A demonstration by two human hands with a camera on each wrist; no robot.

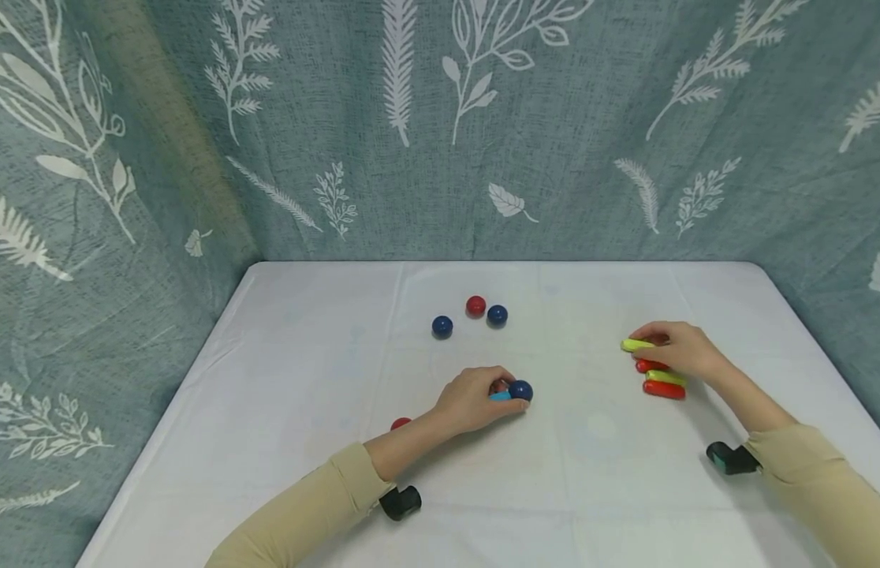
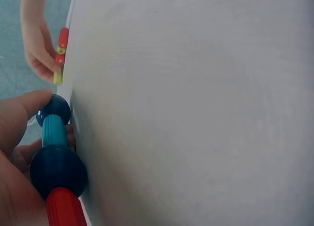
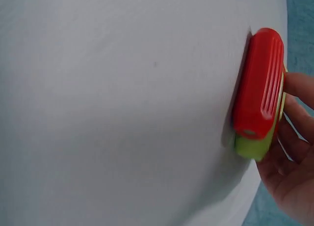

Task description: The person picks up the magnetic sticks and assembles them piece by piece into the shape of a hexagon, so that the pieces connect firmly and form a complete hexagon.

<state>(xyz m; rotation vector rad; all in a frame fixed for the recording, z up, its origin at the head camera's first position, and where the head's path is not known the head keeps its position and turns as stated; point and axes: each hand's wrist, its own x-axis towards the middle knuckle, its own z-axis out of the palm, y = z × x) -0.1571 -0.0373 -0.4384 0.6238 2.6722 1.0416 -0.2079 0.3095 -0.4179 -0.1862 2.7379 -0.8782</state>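
My left hand (image 1: 471, 400) grips a chain of toy pieces low over the white table. In the left wrist view it runs from a dark blue ball (image 2: 55, 108) through a light blue rod (image 2: 54, 132) and a second dark blue ball (image 2: 58, 171) to a red rod (image 2: 65, 209). At the right, my right hand (image 1: 684, 349) pinches a yellow-green rod (image 1: 633, 345) at the far end of a row. Nearer in that row lie a red rod (image 1: 650, 366), another yellow-green rod (image 1: 665, 378) and another red rod (image 1: 664, 390). Fingers partly cover the held rod.
Beyond the left hand, two dark blue balls (image 1: 442, 326) and a red ball (image 1: 475, 306) sit on the white table (image 1: 326, 355). Another red ball (image 1: 400, 424) shows partly behind the left forearm. A patterned green-grey curtain (image 1: 426, 197) hangs behind the table's far edge.
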